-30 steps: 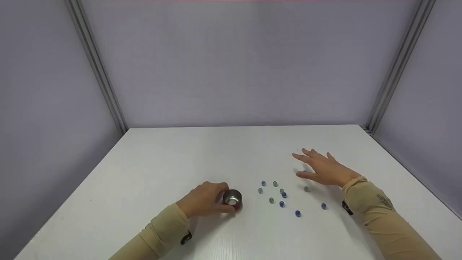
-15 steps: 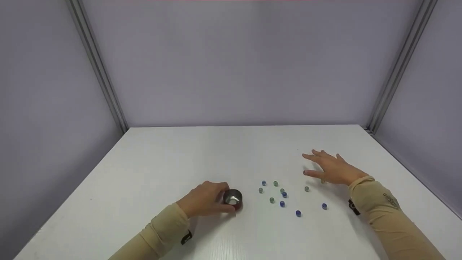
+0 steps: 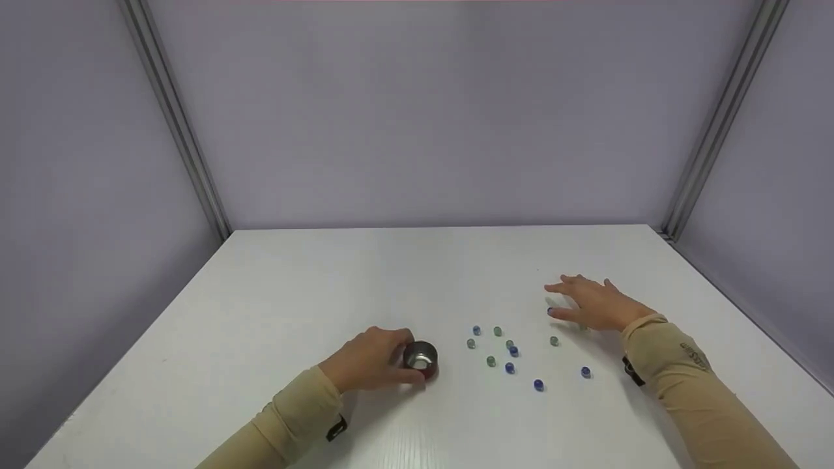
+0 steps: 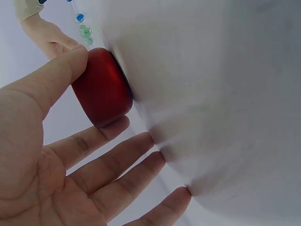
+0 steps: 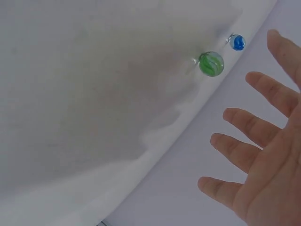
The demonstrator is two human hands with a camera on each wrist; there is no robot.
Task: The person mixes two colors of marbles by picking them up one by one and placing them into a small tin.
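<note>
My left hand grips a small cup, red outside and shiny metal inside, standing on the white table. In the left wrist view the thumb and forefinger hold the cup's red side. Several blue and green marbles lie scattered to the right of the cup. My right hand hovers low over the right end of the scatter with its fingers spread and holds nothing. The right wrist view shows a green marble and a blue marble just beyond the fingertips.
Grey booth walls with metal corner posts close the table on three sides. A lone blue marble and another lie nearest the front edge. Bare tabletop stretches to the left and back.
My right hand has shifted a little to the right and sunk closer to the table. The left hand and the cup have stayed put.
</note>
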